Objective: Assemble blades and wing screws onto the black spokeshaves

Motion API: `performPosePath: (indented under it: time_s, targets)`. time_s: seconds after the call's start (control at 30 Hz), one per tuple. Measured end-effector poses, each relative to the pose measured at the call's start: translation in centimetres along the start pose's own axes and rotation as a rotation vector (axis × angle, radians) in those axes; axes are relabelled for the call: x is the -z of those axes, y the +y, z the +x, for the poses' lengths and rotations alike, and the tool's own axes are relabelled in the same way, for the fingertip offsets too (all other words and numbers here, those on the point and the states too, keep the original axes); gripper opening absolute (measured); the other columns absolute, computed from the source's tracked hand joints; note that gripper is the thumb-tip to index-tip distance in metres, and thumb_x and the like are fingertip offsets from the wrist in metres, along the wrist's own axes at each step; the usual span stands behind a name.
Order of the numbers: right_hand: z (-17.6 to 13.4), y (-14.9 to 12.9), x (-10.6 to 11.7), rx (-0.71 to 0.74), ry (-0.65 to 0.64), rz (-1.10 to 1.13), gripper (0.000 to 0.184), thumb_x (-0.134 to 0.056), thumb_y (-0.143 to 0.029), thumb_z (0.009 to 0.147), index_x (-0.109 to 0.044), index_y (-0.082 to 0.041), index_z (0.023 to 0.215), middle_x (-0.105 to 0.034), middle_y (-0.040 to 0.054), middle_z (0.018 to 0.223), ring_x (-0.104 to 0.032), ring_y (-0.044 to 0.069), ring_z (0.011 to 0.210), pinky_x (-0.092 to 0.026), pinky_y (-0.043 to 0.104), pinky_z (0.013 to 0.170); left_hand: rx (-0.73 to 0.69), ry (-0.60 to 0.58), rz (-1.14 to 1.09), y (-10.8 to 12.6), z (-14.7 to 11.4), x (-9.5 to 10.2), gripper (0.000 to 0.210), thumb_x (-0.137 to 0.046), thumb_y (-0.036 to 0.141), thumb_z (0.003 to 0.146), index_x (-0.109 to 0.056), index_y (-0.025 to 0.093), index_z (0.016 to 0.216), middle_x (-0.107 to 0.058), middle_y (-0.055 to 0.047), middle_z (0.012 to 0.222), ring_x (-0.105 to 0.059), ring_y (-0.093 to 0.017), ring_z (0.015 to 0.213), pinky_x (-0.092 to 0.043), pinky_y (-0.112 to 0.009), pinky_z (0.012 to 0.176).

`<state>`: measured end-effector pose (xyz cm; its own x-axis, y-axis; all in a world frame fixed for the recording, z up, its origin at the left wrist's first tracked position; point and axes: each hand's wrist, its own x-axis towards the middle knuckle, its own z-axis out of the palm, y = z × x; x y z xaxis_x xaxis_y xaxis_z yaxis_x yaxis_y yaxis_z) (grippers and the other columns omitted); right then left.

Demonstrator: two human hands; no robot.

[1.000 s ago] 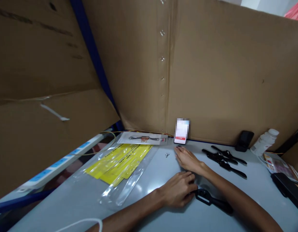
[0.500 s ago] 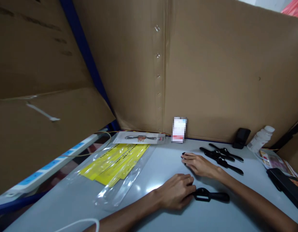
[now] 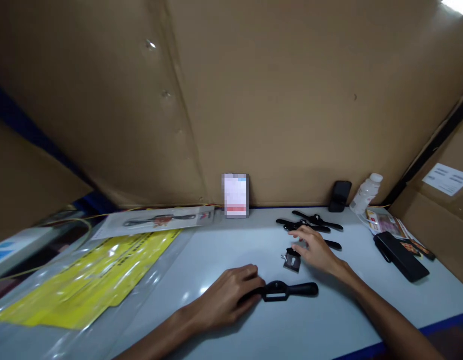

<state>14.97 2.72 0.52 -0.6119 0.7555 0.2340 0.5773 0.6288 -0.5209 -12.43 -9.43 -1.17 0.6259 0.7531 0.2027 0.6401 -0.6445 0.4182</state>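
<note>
My left hand (image 3: 235, 297) is closed round one handle of a black spokeshave body (image 3: 277, 295). Its slotted middle and other handle stick out to the right of my fingers, resting on or just over the table. Beyond it, my right hand (image 3: 314, 250) hovers with fingers apart and holds nothing that I can see. Just left of that hand lies a flat dark metal blade (image 3: 292, 263) with small silvery screws (image 3: 284, 258) beside it. Several more black spokeshaves (image 3: 317, 220) lie behind my right hand, which partly hides one of them.
Yellow printed sheets in clear plastic (image 3: 92, 280) cover the left side. Behind them is a packaged spokeshave (image 3: 156, 221). A lit phone (image 3: 236, 196) leans on the cardboard wall (image 3: 276, 100). At right are a black device (image 3: 340, 196), a bottle (image 3: 366, 194) and a black case (image 3: 401, 256).
The view has turned to the right. My right hand has opened and moved right, uncovering the blade and screws on the table. My left hand still grips the spokeshave body.
</note>
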Motion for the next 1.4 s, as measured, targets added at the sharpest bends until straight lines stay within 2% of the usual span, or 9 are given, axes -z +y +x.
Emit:
performPosePath:
  time_s: [0.2,0.37,0.5,0.67,0.77,0.83,1.0,1.23,1.4]
  targets:
    - [-0.3,0.5,0.3,-0.086,-0.128,-0.092,0.020,-0.080,-0.018,0.088,-0.070,-0.017,0.106,-0.066,0.0098,0.111,-0.063,0.026,0.106,-0.048,0.038,0.093,-0.016,0.031,0.019,-0.1,-0.1,0.0,0.024,-0.043,0.018,0.107,-0.066,0.021,0.112,-0.063,-0.005,0.094,-0.062,-0.019,0.077,-0.046,-0.030,0.066]
    - [-0.2,0.4,-0.1,-0.175,-0.093,0.059,0.022,-0.080,-0.009,0.082,-0.063,-0.021,0.091,-0.067,0.0022,0.092,-0.062,0.020,0.086,-0.045,0.032,0.077,-0.070,0.074,0.056,-0.1,-0.3,0.0,0.024,-0.045,0.019,0.107,-0.066,0.020,0.118,-0.064,-0.005,0.094,-0.063,-0.019,0.075,-0.049,-0.031,0.064]
    - [-0.1,0.5,-0.8,-0.171,-0.031,0.102,0.016,-0.074,-0.010,0.087,-0.063,-0.020,0.083,-0.068,-0.0005,0.081,-0.062,0.018,0.076,-0.042,0.029,0.072,-0.097,0.096,0.086,-0.2,-0.4,0.0,0.024,-0.045,0.020,0.108,-0.065,0.020,0.122,-0.065,-0.006,0.096,-0.064,-0.020,0.077,-0.052,-0.031,0.064]
    - [-0.3,0.5,-0.5,-0.198,0.002,-0.075,0.003,-0.069,-0.018,0.096,-0.072,-0.018,0.095,-0.074,0.0039,0.088,-0.067,0.020,0.080,-0.044,0.031,0.073,-0.116,0.116,0.132,0.0,-0.5,0.2,0.027,-0.041,0.021,0.111,-0.066,0.021,0.122,-0.066,-0.005,0.095,-0.065,-0.019,0.076,-0.055,-0.031,0.064]
    - [-0.7,-0.5,0.3,-0.202,0.046,-0.258,0.013,-0.068,-0.023,0.098,-0.072,-0.018,0.109,-0.074,0.0094,0.108,-0.069,0.023,0.088,-0.046,0.033,0.075,-0.105,0.125,0.131,0.2,-0.5,0.3,0.028,-0.041,0.022,0.111,-0.067,0.022,0.119,-0.066,-0.004,0.094,-0.066,-0.018,0.074,-0.056,-0.030,0.063]
    - [-1.2,-1.5,0.6,-0.193,0.037,-0.271,0.013,-0.070,-0.029,0.097,-0.072,-0.019,0.104,-0.073,0.0084,0.107,-0.069,0.023,0.088,-0.046,0.033,0.075,-0.103,0.137,0.136,0.2,-0.5,0.3,0.027,-0.043,0.022,0.111,-0.068,0.022,0.119,-0.065,-0.003,0.093,-0.066,-0.017,0.074,-0.057,-0.029,0.062]
    - [-2.3,-3.1,0.5,-0.174,-0.158,-0.203,0.033,-0.086,-0.044,0.081,-0.069,-0.020,0.096,-0.072,0.0077,0.102,-0.067,0.026,0.088,-0.044,0.035,0.071,-0.180,0.183,0.252,-0.1,-0.5,0.2,0.032,-0.040,0.016,0.110,-0.066,0.019,0.129,-0.066,-0.005,0.093,-0.066,-0.017,0.074,-0.057,-0.027,0.059]
    - [-1.8,-1.5,-0.2,-0.259,-0.136,0.160,0.030,-0.083,-0.016,0.071,-0.063,-0.023,0.092,-0.066,-0.0008,0.080,-0.058,0.016,0.069,-0.040,0.029,0.058,-0.244,0.191,0.385,-0.1,-0.8,0.2,0.036,-0.044,0.007,0.104,-0.062,0.013,0.135,-0.067,-0.007,0.092,-0.065,-0.020,0.079,-0.058,-0.030,0.062]
    - [-1.1,-1.5,1.0,-0.243,-0.104,0.307,0.016,-0.075,-0.008,0.078,-0.072,-0.020,0.088,-0.067,-0.0015,0.075,-0.060,0.015,0.071,-0.043,0.029,0.067,-0.223,0.186,0.397,0.0,-0.9,0.0,0.039,-0.044,0.005,0.103,-0.060,0.016,0.137,-0.065,-0.005,0.091,-0.063,-0.019,0.078,-0.057,-0.029,0.063]
